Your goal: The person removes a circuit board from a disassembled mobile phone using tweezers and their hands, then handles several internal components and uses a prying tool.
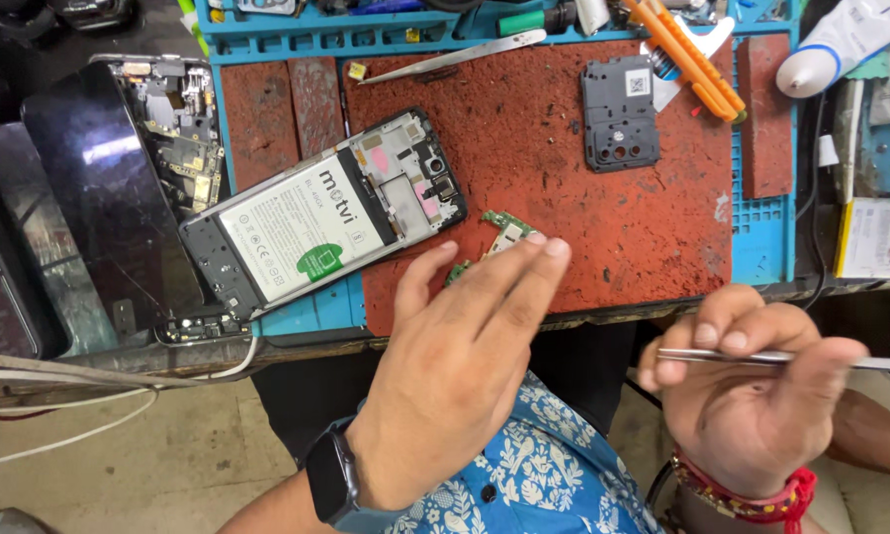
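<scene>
Single view, head-worn camera. Looks steeply down from above the person's lap onto the near edge of the workbench (564,314). Close range: the red repair mat (564,148) fills the upper centre, the floor shows at lower left. Left hand (455,376) and right hand (752,396) enter from the bottom edge.

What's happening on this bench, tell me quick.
A person is at a repair mat with an opened phone lying on it, battery showing. The left hand reaches with flat fingers over a small green circuit board beside the phone. The right hand holds metal tweezers off the mat's near edge. A black inner cover lies apart, farther back.
</scene>
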